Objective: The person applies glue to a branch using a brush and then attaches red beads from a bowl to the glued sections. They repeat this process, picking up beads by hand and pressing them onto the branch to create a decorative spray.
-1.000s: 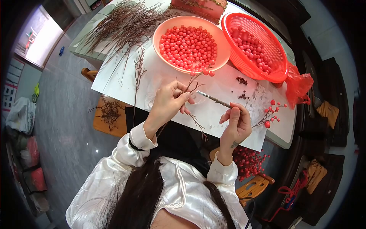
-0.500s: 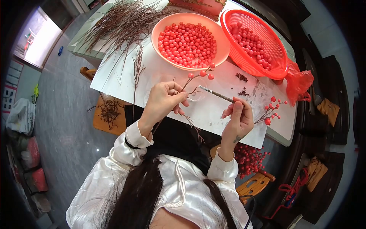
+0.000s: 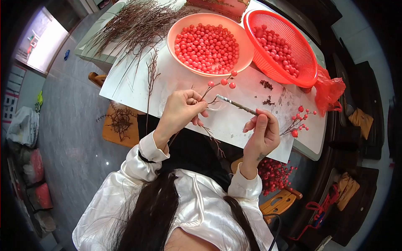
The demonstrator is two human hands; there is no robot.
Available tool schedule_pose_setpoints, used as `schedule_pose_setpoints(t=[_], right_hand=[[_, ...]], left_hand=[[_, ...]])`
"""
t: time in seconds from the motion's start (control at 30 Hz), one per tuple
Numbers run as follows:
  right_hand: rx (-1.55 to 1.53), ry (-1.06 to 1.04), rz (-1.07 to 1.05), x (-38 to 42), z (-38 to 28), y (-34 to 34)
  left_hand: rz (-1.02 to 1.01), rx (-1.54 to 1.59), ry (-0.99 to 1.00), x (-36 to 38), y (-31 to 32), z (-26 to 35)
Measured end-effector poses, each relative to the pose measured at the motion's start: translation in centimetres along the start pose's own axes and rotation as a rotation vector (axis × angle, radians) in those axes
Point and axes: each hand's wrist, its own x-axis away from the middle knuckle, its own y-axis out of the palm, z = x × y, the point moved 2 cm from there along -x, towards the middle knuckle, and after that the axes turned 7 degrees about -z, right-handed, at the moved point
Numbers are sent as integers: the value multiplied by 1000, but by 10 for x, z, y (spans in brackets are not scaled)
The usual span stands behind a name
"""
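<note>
Four berries (image 3: 232, 85) on one branch (image 3: 205, 94)

a home-like craft space, with wooden chair (image 3: 289, 201), table (image 3: 312, 144), twigs (image 3: 136, 26) and berries (image 3: 207, 49).

Between the left fingers (image 3: 197, 108), the twig (image 3: 205, 93) is rough and matt, its berries (image 3: 232, 85) smooth and softly glossy. The stick (image 3: 238, 105) in the right fingers (image 3: 261, 122) is matt — its tip (image 3: 222, 98) coated white. Beyond the fingers: a smooth plastic bowl (image 3: 245, 60) and a glossy, perforated plastic basket (image 3: 307, 54); beneath the fingers — a white, paper-like sheet (image 3: 134, 90).
</note>
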Motion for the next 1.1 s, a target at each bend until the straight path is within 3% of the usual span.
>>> schedule_pose_setpoints(t=[1.1], right_hand=[[-52, -6, 27, -3, -5, -1]], left_hand=[[13, 3, 3, -1, -1, 3]])
